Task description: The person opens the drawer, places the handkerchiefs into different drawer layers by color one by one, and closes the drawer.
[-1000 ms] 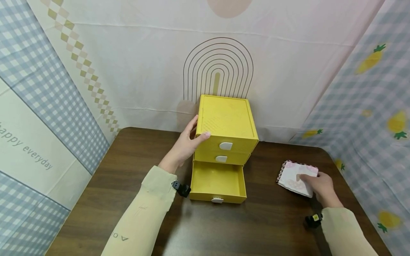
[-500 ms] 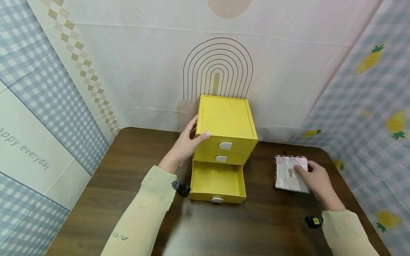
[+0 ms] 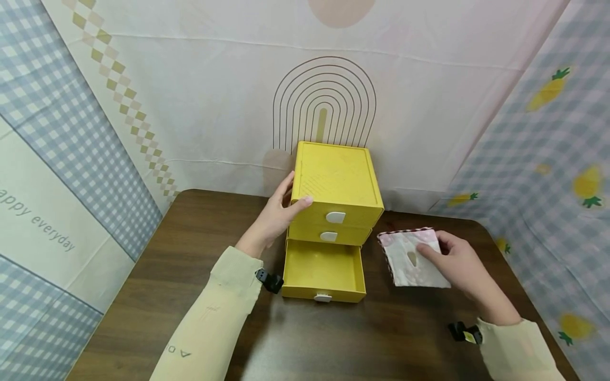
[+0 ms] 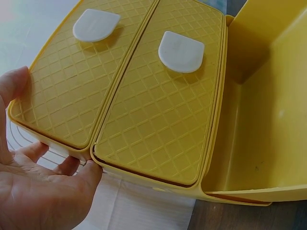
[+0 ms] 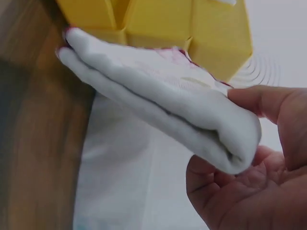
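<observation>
A yellow drawer cabinet with white handles stands at the back of the table, its bottom drawer pulled out and bare inside. My left hand grips the cabinet's left front corner. In the left wrist view, the thumb lies at the front edge and the other fingers bend against the side. To the right of the cabinet, my right hand pinches a folded cloth, white and pink with a checked border. The right wrist view shows the cloth in folded layers, raised off the table, between thumb and fingers.
The brown wooden table runs up to a white cloth backdrop right behind the cabinet. A checked curtain with pineapples borders the right side. Another checked cloth hangs on the left.
My right hand has lifted the folded cloth and carried it leftward, closer to the cabinet and open drawer. The left hand and the cabinet have stayed where they were.
</observation>
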Available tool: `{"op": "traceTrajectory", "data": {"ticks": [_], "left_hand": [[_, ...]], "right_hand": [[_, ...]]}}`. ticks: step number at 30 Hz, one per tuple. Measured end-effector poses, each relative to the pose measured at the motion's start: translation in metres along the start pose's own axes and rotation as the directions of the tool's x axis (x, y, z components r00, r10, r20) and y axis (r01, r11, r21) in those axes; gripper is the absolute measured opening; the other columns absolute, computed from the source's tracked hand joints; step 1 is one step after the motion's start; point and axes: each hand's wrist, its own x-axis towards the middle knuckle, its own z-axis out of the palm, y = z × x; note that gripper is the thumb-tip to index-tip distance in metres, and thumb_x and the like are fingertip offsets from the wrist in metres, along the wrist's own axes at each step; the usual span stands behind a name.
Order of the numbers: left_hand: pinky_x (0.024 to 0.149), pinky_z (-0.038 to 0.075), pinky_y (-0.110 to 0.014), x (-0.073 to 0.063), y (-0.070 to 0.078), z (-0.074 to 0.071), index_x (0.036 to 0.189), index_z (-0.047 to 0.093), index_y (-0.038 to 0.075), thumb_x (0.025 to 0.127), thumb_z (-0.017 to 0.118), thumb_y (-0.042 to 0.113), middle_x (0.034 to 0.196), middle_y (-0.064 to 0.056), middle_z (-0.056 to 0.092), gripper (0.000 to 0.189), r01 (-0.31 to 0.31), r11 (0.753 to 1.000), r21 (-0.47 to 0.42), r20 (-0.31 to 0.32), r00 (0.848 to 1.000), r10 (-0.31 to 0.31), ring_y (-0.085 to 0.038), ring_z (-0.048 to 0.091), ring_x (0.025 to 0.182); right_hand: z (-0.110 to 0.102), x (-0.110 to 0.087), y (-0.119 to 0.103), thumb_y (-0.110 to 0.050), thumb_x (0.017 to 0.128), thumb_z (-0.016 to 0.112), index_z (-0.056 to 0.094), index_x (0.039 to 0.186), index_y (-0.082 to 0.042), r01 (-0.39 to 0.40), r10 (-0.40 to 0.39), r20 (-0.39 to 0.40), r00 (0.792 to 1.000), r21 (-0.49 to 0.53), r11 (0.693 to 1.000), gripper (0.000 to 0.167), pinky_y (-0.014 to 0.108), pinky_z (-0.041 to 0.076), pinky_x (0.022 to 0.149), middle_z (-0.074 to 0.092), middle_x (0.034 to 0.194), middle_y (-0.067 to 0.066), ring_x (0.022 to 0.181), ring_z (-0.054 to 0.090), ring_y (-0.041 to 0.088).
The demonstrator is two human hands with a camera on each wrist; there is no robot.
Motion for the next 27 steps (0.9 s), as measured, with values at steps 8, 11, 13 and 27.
{"op": "traceTrajectory", "data": {"ticks": [8, 11, 13, 27], "left_hand": [[0.109, 0.031, -0.042, -0.009, 0.021, 0.0, 0.157, 0.007, 0.028, 0.094, 0.065, 0.035, 0.158, 0.001, 0.016, 0.086, 0.036, 0.999, -0.003, 0.019, 0.999, -0.036, -0.019, 0.02, 0.142], [0.11, 0.031, -0.041, -0.005, 0.014, -0.001, 0.156, 0.008, 0.031, 0.093, 0.065, 0.038, 0.158, 0.002, 0.017, 0.086, 0.034, 0.999, 0.0, 0.01, 0.999, -0.034, -0.017, 0.021, 0.141], [0.11, 0.031, -0.041, -0.002, 0.007, -0.001, 0.156, 0.009, 0.033, 0.091, 0.066, 0.04, 0.157, 0.004, 0.018, 0.087, 0.027, 1.0, -0.002, 0.0, 1.0, -0.027, -0.016, 0.022, 0.141], [0.108, 0.032, -0.041, 0.001, -0.002, 0.002, 0.153, 0.014, 0.041, 0.089, 0.067, 0.046, 0.154, 0.008, 0.024, 0.084, 0.011, 1.0, -0.005, -0.022, 1.0, -0.012, -0.013, 0.028, 0.138]], "right_hand": [[0.016, -0.004, -0.033, -0.035, 0.092, 0.068, 0.065, 0.104, -0.013, 0.123, -0.128, 0.085, 0.988, 0.061, 0.991, 0.025, 0.028, 0.044, 0.051, 0.059, 0.078, 0.005, 0.062, 0.052, 0.015], [0.029, -0.002, -0.047, -0.035, 0.091, 0.069, 0.066, 0.106, -0.015, 0.159, -0.171, 0.119, 0.978, 0.103, 0.982, 0.025, 0.028, 0.045, 0.052, 0.061, 0.081, 0.003, 0.064, 0.054, 0.015], [0.039, 0.0, -0.056, -0.035, 0.09, 0.07, 0.066, 0.105, -0.016, 0.178, -0.194, 0.127, 0.973, 0.124, 0.976, 0.024, 0.028, 0.045, 0.053, 0.061, 0.081, 0.002, 0.065, 0.054, 0.016], [0.124, 0.02, -0.096, -0.024, 0.091, 0.07, 0.067, 0.105, -0.009, 0.137, -0.186, 0.076, 0.98, 0.419, 0.897, 0.021, 0.029, 0.049, 0.057, 0.064, 0.086, 0.006, 0.068, 0.059, 0.018]]}}
